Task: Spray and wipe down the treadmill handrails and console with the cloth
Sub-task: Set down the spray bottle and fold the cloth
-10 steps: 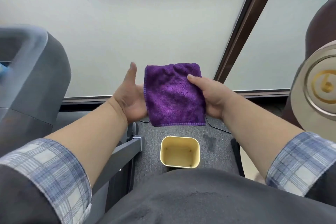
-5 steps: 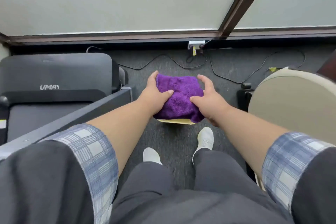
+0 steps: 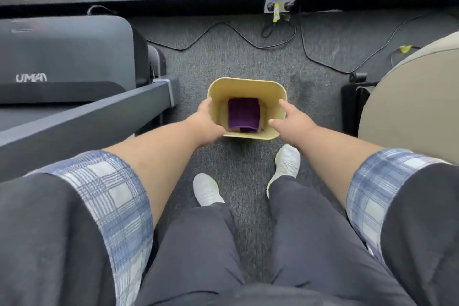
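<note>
The purple cloth (image 3: 243, 114) lay folded flat at the bin's (image 3: 248, 83) bottom; the left hand (image 3: 207, 123) and right hand (image 3: 291, 120) hovered open-fingered at its rim, gripping nothing

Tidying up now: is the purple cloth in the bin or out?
In. The purple cloth lies folded at the bottom of the yellow bin, below its rim.

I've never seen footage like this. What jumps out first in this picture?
A pale yellow bin stands on the grey carpet in the middle, with a folded purple cloth lying at its bottom. The left hand and the right hand flank its rim, fingers relaxed. A dark treadmill sits to the left, and black cables trail across the floor beyond the bin.
</note>
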{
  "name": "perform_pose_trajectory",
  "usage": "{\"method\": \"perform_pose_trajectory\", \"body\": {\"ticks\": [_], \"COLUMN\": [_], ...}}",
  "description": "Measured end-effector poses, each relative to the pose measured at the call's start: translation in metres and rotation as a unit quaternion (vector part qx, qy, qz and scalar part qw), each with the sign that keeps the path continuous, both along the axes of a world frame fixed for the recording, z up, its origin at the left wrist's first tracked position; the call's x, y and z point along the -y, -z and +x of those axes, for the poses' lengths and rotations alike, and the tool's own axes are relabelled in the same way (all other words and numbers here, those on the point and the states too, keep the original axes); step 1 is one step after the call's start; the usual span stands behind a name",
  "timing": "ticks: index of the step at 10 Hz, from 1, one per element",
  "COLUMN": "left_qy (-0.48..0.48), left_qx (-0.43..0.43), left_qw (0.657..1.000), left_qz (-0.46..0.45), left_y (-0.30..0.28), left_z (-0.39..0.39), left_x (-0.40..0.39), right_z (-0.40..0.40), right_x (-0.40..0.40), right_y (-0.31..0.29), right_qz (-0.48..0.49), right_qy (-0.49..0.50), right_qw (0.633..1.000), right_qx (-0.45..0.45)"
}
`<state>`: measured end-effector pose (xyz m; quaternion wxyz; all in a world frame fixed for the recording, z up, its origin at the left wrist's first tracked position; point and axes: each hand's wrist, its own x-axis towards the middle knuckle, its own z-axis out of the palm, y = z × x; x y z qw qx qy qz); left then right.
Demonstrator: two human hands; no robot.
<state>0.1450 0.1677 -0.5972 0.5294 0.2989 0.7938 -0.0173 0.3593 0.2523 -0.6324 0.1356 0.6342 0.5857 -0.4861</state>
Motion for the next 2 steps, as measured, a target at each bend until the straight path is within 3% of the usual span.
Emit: {"method": "perform_pose_trajectory", "body": {"ticks": [2], "left_qy": [0.036], "left_qx": [-0.008], "left_qw": [0.998], "left_qz": [0.052], "left_y": [-0.126], "left_z": [0.007], "left_x": [0.024], "right_z": [0.000], "right_x": [0.030], "right_y": [-0.129], "right_qz": [0.037], "right_qy": [0.022], "right_qw": [0.999], "right_qx": [-0.010]}}
